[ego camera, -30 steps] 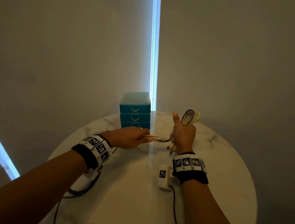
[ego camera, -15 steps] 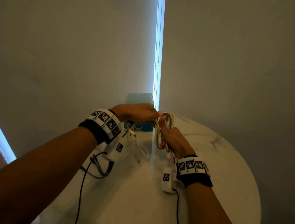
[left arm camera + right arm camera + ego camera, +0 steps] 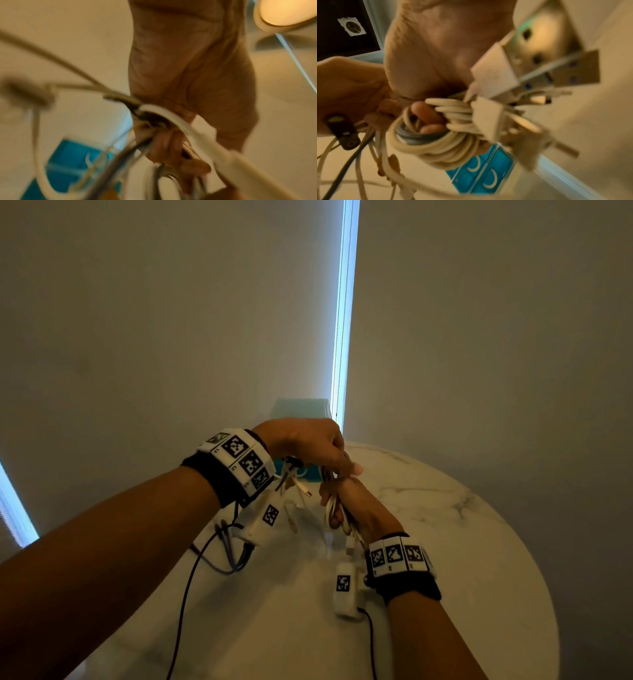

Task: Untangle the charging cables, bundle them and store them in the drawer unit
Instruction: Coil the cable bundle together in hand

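The right hand clasps the coiled cables above the worktop; the left hand pinches loose strands above them. Only the right wrist view shows USB plugs and drawer unit handles.

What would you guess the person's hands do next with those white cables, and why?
Probably the left hand winds the loose ends round the coiled white charging cables once more. The right hand grips that coil, but several plug ends dangle free, and the teal plastic drawer unit looks shut.
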`<action>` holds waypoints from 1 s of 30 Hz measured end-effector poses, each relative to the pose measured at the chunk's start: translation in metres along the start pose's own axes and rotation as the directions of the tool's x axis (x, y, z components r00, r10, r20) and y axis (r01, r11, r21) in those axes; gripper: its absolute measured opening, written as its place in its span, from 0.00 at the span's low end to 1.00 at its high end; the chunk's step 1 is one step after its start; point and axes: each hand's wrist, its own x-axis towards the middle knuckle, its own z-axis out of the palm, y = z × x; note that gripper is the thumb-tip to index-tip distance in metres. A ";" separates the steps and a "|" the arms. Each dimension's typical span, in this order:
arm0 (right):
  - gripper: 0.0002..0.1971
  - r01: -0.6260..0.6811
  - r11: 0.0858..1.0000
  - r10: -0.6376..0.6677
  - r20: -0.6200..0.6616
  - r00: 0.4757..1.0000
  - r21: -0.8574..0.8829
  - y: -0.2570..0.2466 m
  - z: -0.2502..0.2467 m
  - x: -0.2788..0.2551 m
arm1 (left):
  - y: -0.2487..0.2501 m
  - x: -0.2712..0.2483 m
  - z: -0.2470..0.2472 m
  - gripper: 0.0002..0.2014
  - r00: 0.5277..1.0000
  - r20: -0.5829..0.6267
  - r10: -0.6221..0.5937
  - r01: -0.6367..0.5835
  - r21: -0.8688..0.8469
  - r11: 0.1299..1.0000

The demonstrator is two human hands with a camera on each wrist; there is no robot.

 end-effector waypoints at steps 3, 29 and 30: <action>0.16 0.030 0.999 -0.030 0.014 0.999 -0.023 0.004 -0.002 -0.005 | 0.000 -0.004 0.001 0.20 0.999 0.045 0.026 -0.031 0.111 0.993; 0.05 -0.088 0.993 0.071 0.186 0.980 0.082 0.002 0.008 -0.005 | -0.022 0.001 0.017 0.15 0.921 -0.161 0.356 -0.177 0.639 0.749; 0.09 -0.067 0.995 0.052 0.186 0.981 0.079 0.003 0.008 -0.003 | -0.022 0.002 0.018 0.14 0.916 -0.178 0.361 -0.175 0.631 0.756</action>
